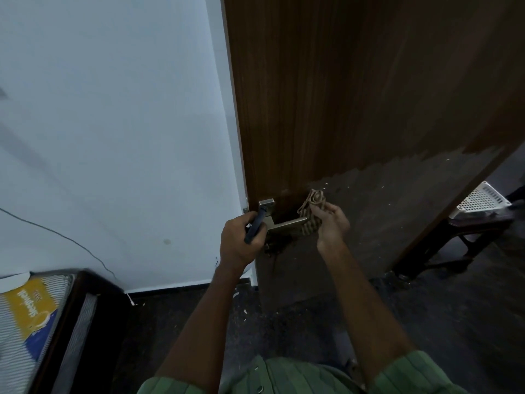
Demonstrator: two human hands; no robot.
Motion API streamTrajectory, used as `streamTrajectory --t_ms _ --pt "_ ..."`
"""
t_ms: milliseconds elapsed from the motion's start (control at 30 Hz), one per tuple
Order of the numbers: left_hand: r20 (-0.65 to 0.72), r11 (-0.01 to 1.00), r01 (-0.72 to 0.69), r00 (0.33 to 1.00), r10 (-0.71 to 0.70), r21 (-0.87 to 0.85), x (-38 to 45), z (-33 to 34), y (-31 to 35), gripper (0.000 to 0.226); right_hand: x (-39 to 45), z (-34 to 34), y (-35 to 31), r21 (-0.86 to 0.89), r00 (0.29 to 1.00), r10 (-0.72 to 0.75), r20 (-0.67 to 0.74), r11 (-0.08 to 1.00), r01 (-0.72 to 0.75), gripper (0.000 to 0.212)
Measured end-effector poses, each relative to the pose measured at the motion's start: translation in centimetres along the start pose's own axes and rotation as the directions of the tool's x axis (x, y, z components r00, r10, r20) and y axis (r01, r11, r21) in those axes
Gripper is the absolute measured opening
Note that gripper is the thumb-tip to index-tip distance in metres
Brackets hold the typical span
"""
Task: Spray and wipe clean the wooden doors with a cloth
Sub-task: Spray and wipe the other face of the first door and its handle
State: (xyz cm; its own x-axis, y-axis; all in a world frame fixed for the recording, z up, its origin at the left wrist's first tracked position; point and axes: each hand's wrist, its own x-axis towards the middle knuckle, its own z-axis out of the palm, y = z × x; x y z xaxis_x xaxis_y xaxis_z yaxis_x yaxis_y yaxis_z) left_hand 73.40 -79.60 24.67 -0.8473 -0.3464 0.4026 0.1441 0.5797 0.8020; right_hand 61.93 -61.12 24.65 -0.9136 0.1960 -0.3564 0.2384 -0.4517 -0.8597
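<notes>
Head view: wipe step at door handle (287, 223). Right hand (332, 223) bunches cloth (311, 211) against lever; left hand (238, 240) clenches dark spray bottle (255, 226). Next: rub handle, then wooden door (341, 95) panel.

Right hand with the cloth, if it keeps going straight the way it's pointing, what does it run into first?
Most likely the lever handle: the right hand holds the cloth right at the lever's free end, with the wooden door just behind. Depth is hard to judge here.
</notes>
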Motion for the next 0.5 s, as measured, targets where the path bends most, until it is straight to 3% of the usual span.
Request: streamTrajectory --t_ms 67,133,233,267,300,400,500 --pt "-0.005 1.000 -0.016 1.000 0.016 0.009 0.1 0.2 0.5 0.025 -0.7 0.9 -1.0 -0.298 0.949 -0.307 0.069 0.901 0.314 0.032" --pt "-0.024 0.999 -0.027 0.999 0.028 0.016 0.5 0.4 1.0 0.023 -2.2 1.9 -1.5 -0.493 0.792 -0.540 0.284 0.627 0.604 0.030" --pt "-0.075 1.000 -0.011 0.997 0.011 0.006 0.7 1.2 1.8 0.032 -3.4 1.8 -0.7 -0.511 0.572 -0.574 0.586 0.287 0.811 0.026" --pt "-0.084 1.000 -0.010 0.996 0.011 0.008 0.7 1.5 2.2 0.034 -3.0 1.3 -0.1 -0.528 0.568 -0.560 0.602 0.254 0.810 0.023" --pt "-0.089 1.000 -0.008 0.996 0.009 0.007 0.7 1.9 2.5 0.033 -2.5 0.8 0.2 -0.565 0.614 -0.556 0.560 0.286 0.774 0.020" --pt "-0.089 1.000 0.003 0.996 0.000 0.029 0.9 2.5 3.4 0.024 -1.3 0.7 0.5 -0.632 0.770 -0.520 0.371 0.466 0.619 0.020" --pt "-0.113 1.000 0.018 0.993 -0.016 0.024 1.0 2.8 4.1 0.027 -2.0 1.1 -1.1 -0.590 0.734 -0.584 0.346 0.473 0.654 0.024"
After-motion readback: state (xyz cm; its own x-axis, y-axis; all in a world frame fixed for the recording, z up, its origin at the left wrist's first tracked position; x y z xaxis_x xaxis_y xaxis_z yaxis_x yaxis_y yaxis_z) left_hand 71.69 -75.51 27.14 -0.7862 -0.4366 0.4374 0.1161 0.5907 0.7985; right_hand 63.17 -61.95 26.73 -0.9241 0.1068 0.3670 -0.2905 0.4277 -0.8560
